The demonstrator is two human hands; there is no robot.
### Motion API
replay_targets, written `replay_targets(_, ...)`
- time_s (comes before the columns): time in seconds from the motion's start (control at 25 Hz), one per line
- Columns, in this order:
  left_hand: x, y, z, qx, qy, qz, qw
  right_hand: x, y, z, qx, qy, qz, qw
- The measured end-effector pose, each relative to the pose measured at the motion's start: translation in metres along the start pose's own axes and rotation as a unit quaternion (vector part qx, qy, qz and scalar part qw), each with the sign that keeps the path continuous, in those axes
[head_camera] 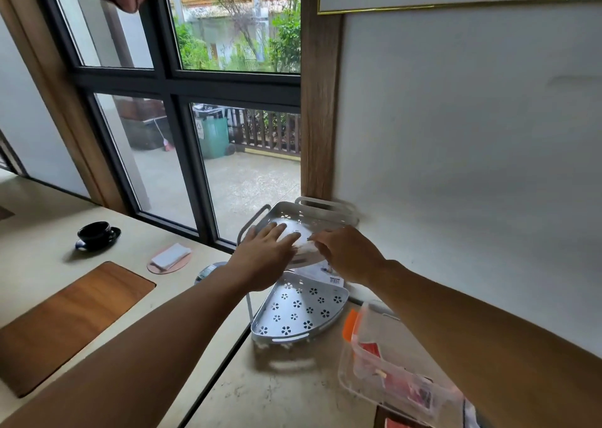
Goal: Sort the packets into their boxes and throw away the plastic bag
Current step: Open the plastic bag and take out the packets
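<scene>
A two-tier white corner rack (294,310) with flower-shaped holes stands on the counter against the wall. Something clear and shiny, apparently the plastic bag (301,234), lies in the upper tier. My left hand (265,248) rests on the bag's left side with its fingers spread flat. My right hand (345,255) has its fingertips pinched at the bag's right edge. A white packet with a barcode (327,276) peeks out under the upper tier. At the lower right a clear plastic box (384,372) with an orange latch holds red packets, partly hidden by my right forearm.
A dark cup on its saucer (96,234) and a pink coaster with a folded white cloth (169,258) sit on the left table by the window. A wooden inlay (68,326) lies nearer. The white wall (456,167) closes off the right side.
</scene>
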State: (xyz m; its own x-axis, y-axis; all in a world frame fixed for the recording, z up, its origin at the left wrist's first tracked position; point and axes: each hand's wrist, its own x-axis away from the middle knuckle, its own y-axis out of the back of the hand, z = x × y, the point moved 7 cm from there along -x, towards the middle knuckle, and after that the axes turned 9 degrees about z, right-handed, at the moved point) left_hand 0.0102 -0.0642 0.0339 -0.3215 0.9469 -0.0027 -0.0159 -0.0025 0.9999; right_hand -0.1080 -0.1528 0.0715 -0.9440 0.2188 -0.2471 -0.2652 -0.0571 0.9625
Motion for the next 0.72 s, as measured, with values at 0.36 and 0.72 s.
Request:
replay_targets(0.36, 0.070, 0.070, -0.071, 0.078, -0.104, -0.025, 0.991, 0.089, 0.066, 0.028, -0.095, -0.046, -0.007, 0.994)
replay_targets(0.72, 0.163, 0.009, -0.183, 0.222, -0.127, 0.022, 0.967, 0.249, 0.045, 0.049, -0.142, -0.145, 0.003, 0.979)
